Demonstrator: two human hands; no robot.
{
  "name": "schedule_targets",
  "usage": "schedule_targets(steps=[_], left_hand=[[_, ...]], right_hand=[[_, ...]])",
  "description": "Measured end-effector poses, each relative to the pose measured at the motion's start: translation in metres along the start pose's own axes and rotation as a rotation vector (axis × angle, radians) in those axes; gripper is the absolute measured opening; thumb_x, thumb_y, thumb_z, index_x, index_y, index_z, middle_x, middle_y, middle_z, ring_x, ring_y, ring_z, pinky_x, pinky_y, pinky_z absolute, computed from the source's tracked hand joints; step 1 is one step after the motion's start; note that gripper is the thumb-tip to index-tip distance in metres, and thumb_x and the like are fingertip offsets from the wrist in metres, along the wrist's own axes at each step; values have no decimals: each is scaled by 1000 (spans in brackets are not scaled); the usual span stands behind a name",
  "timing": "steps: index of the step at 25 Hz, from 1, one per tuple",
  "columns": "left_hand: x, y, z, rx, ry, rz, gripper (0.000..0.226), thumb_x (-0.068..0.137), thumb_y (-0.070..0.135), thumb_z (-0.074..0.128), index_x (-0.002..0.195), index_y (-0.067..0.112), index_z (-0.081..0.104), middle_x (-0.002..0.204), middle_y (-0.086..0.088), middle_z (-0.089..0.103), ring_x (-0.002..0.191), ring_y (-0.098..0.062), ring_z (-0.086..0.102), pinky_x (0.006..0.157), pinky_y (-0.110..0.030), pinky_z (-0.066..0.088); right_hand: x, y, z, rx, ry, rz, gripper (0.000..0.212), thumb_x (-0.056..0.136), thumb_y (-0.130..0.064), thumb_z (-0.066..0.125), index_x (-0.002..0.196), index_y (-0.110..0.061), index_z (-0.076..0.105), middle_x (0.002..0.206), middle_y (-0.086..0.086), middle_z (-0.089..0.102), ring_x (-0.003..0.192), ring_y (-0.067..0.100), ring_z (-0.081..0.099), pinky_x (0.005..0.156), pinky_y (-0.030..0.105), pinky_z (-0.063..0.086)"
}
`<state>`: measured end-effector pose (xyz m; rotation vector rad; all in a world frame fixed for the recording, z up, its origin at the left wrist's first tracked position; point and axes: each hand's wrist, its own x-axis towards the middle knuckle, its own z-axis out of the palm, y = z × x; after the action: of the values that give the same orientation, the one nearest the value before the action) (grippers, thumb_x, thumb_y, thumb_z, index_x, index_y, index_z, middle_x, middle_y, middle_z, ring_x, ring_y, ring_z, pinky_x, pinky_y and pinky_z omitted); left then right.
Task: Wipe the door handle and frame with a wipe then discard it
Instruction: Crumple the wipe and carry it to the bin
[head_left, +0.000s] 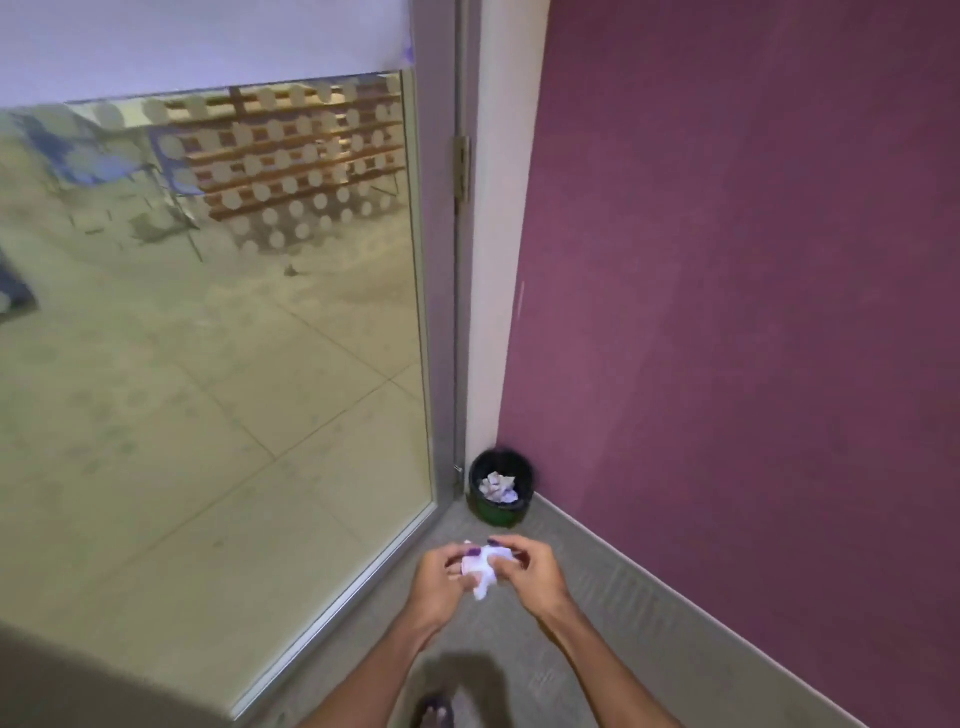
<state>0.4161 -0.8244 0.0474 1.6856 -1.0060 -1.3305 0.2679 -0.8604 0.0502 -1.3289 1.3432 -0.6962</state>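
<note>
- The purple wall (753, 312) fills the right side and runs down to a pale skirting line at the grey carpet (597, 613).
- The glass door (218, 353) takes up the left — a frosted band and dot pattern across its top, a tiled floor visible through it.
- The grey door frame (441, 291) stands upright between glass and wall, with a hinge (462, 169) on its right edge.
- A small dark bin (501, 486) sits in the corner on the carpet, just beside the foot of the frame — crumpled white paper lies inside it.
- The left hand (441, 579) and right hand (530, 569) meet above the carpet, near the bin, both pinching the same item.
- The white wipe (483, 569) is bunched between the fingers of both hands, one end hanging down.
</note>
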Motion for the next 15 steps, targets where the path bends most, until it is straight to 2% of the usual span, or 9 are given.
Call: schedule_targets(steps=[2,4,7,9,10,12,15], left_hand=[[28,10,10,91,17,32,22,85,-14,66,105,-6,70,94,-7,64,85,-14,61,67,-4,46],[61,19,16,182,21,73,15,88,-6,68,101,-6,73,92,-1,56,85,-5,53,71,-3,41],[116,38,25,148,1,40,15,86,-11,67,99,-5,72,75,-2,61,70,-14,54,63,-13,44],[146,56,26,76,56,-32,17,83,-11,70,97,0,69,70,-8,65,63,-18,59,61,-24,52],[160,64,26,41,99,-71,16,82,-9,72,91,3,67,69,-9,66,60,-17,61,58,-25,55],[192,79,27,-25,184,-169,18,80,-9,74,81,5,64,66,-7,66,54,-14,62,44,-19,52],[235,96,30,-40,219,-269,18,83,-14,70,77,2,61,69,-12,65,53,-17,62,39,-15,50]], right_hand=[[22,-2,-13,-38,-52,25,39,77,5,75,114,-3,66,96,3,68,87,13,62,74,10,50],[48,-4,-22,-97,-37,29,36,77,3,76,112,-1,68,93,-1,65,89,12,61,76,11,48],[98,-11,-35,-186,134,22,22,81,0,71,103,-1,71,93,3,66,86,13,60,71,12,44],[129,-21,-38,-220,223,32,20,81,0,67,99,-6,72,87,4,70,79,13,61,67,16,45],[143,-26,-36,-247,257,32,22,81,-1,64,100,-11,72,84,3,71,78,14,63,67,19,47],[172,-38,-32,-303,276,36,31,84,-5,60,112,-16,68,92,3,73,82,15,66,71,20,48],[208,-46,-26,-448,87,-28,40,91,-10,53,129,-20,60,120,3,69,98,14,65,83,18,47]])
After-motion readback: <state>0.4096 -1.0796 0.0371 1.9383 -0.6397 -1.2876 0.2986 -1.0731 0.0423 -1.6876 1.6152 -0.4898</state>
